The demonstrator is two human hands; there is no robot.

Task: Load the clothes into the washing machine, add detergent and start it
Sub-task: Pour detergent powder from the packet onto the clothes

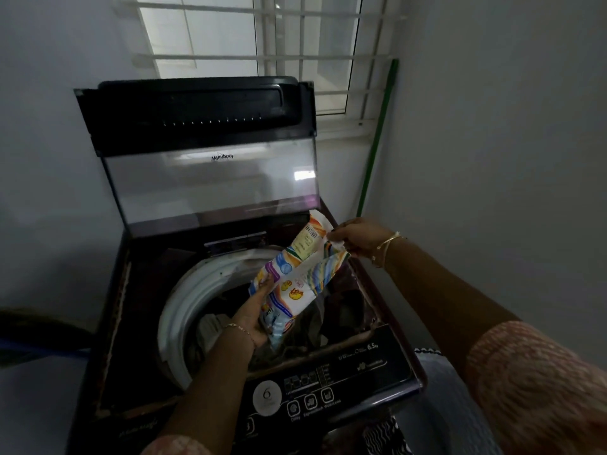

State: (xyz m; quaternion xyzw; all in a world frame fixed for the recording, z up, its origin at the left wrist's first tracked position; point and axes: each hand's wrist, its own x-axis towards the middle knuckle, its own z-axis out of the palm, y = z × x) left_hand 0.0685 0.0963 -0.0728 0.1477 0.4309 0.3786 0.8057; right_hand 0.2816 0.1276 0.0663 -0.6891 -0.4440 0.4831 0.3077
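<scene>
A person is holding a soft plastic detergent pouch (295, 280), white with orange, blue and purple print, tilted over the open drum of a dark top-loading washing machine (138, 323). The left hand (253, 313) is gripping the pouch's lower part, fingers curled round its edge. The right hand (358, 238) is pinching the upper corner between thumb and fingertips. The pouch's print is too blurred to read.

Below the pouch, dark and pale clothes (341, 310) are lying inside the white-rimmed drum (184, 300). The glass lid (210, 178) is standing upright at the back, and it is showing the brand "Whirlpool" in mirrored letters. On the black control panel (328, 372) at the front, "6.5" with a small unit mark is showing at the right, a round silver badge is bearing a "6", and "Delay" is legible under one of three square buttons.

A green pole (377, 136) is leaning in the corner beside a barred white window (246, 34). A pale plastic basket (443, 389) is sitting just right of the machine, with a black-and-white patterned cloth (387, 435) in it.
</scene>
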